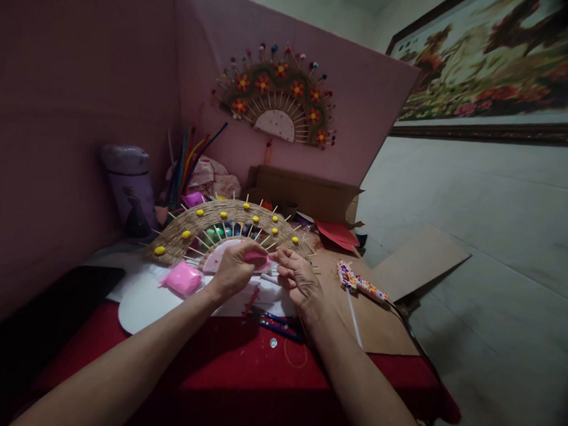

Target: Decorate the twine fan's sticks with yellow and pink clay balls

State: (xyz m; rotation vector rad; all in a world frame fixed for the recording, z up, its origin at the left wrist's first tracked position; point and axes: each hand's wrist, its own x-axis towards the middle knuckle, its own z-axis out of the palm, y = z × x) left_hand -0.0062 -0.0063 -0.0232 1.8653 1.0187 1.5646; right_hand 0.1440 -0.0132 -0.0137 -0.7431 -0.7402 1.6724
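Before the woven fan (212, 219), the left hand (235, 267), wrist bent, is clamped on a pink piece (262, 261); the right hand (300, 280) is curled, its grip indeterminate. Left of the fan: tumbler (134, 198), contents hidden.

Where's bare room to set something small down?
Red cloth between the forearms, nearer than the scissors and small disc; brown cardboard right of the clear stick, below the glue gun. Crowded: around the left hand and right hand, with straw fan behind and pink packet left.
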